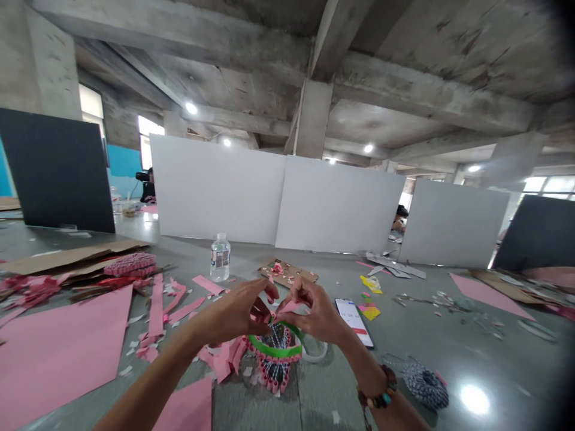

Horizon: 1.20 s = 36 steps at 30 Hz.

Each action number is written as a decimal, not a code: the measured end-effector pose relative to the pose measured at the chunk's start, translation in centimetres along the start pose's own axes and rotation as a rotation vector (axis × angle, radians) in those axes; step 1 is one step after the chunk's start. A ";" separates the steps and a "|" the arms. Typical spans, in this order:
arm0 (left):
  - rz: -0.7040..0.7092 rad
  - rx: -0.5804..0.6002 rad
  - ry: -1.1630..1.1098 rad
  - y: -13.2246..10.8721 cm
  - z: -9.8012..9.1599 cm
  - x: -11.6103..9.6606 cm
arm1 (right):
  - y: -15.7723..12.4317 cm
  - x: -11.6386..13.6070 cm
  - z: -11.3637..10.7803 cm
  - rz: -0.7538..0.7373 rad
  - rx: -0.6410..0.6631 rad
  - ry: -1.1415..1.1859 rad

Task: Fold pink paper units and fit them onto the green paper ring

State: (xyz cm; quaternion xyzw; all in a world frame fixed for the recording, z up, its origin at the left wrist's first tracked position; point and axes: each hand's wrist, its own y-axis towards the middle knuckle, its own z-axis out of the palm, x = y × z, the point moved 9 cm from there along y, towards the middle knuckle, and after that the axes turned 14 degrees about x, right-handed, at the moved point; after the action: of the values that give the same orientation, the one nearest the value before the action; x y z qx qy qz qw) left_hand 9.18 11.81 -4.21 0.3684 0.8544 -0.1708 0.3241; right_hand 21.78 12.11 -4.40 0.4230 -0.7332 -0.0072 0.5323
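Note:
My left hand [246,306] has its fingers curled just above a small craft piece [275,370] made of pink paper rolls and twisted cord. Its thumb is close to the piece's green band [294,352], and whatever it pinches is too small to make out. Between the thumb and fingers of my right hand [317,314] is a small pink paper strip [290,307]. The craft piece stands on the table under both hands, cords stretched across its middle. Partly behind the right hand lies a white ring [318,353], perhaps tape.
Pink paper sheets [67,353] and scraps spread to the left. A water bottle [220,258] stands ahead, left of a cardboard piece [291,274]. On the right lie a phone [357,326] and a bundle of blue-white cord [424,384]. White panels [215,191] stand behind.

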 end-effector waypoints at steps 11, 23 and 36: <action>-0.009 0.043 -0.061 -0.3 0.2 -0.2 | -0.3 0.7 -0.4 0.015 0.038 0.018; -0.011 0.065 -0.117 -0.2 0.3 -0.2 | -0.4 0.1 -0.6 -0.019 0.081 0.161; -0.023 0.074 -0.079 -0.7 0.2 0.2 | -0.8 0.3 -0.6 -0.003 0.123 0.215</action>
State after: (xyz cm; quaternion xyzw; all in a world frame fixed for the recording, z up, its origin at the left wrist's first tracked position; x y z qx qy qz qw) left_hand 8.62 11.41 -4.46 0.3634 0.8382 -0.2206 0.3417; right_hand 22.72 11.68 -4.25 0.4544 -0.6702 0.0822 0.5811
